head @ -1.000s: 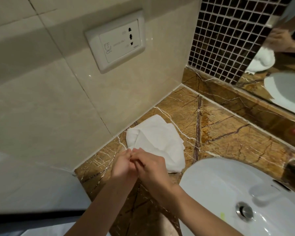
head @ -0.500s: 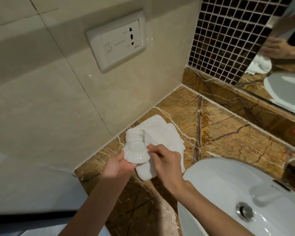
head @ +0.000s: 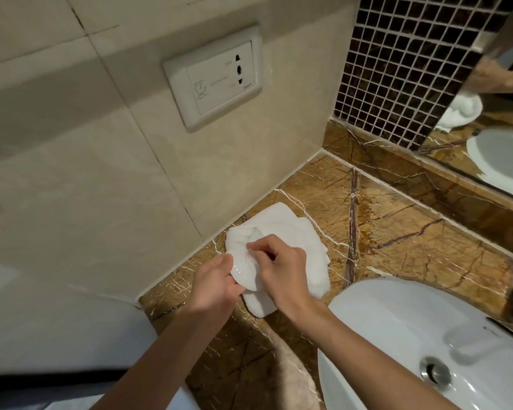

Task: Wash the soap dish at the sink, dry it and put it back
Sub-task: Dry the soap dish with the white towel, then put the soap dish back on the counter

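Towel (head: 290, 232) now bunched against one dish (head: 243, 269).

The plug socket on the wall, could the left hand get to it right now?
Probably not right away. The left hand is busy holding the soap dish against the towel. Nothing blocks the way up to the socket, though.

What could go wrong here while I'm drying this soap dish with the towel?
1. The glossy soap dish is pinched at its edges by the left hand and right hand; it could slip and chip on the marble counter.
2. The white towel is bunched, so part of the dish may stay damp.
3. A wall socket sits just above; flicked water could reach it.
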`<state>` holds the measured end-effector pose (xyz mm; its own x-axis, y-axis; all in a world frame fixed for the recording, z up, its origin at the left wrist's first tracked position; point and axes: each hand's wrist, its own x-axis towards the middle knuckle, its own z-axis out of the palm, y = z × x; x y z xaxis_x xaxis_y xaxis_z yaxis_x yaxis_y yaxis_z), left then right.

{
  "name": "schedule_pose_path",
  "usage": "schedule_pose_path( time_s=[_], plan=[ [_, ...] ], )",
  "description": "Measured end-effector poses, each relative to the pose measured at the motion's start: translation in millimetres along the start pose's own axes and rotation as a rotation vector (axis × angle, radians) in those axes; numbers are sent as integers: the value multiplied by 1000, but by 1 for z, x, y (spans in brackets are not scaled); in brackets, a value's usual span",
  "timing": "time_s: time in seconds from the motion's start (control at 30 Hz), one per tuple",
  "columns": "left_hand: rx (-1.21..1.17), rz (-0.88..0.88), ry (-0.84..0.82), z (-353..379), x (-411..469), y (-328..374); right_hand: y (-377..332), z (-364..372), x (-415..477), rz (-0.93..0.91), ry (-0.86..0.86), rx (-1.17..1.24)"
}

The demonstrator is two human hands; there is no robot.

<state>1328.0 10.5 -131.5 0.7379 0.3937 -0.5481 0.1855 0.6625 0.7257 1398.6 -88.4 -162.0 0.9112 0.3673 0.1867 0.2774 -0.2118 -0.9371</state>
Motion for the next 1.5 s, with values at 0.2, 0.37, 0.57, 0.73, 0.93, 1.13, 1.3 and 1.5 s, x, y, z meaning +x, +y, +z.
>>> schedule_pose_path(
  time_s=[0.2,0.37,0.57,0.73,0.93,1.13,1.3,1.5],
  plan=[
    [190,106,31,-5,1,9,3,-29,50,43,109,49],
    [541,240,26,7,1,11,26,-62,66,288,100,-238],
    [920,463,-59,40,1,-3,-7,-65,27,308,24,-131],
    [1357,707,-405,61,-5,-21,-26,-98,20,708,-48,335],
    [1698,1117,-717,81,-1,-28,-15,-143,-1,830,140,430],
    [1203,705,-556,114,-22,-66,-8,-167,-46,768,540,494],
    [715,228,-442,156,-44,-98,-1,-190,-86,700,734,388],
    [767,71,-463,192,-76,-144,9,-236,-141,688,860,326]
  ],
)
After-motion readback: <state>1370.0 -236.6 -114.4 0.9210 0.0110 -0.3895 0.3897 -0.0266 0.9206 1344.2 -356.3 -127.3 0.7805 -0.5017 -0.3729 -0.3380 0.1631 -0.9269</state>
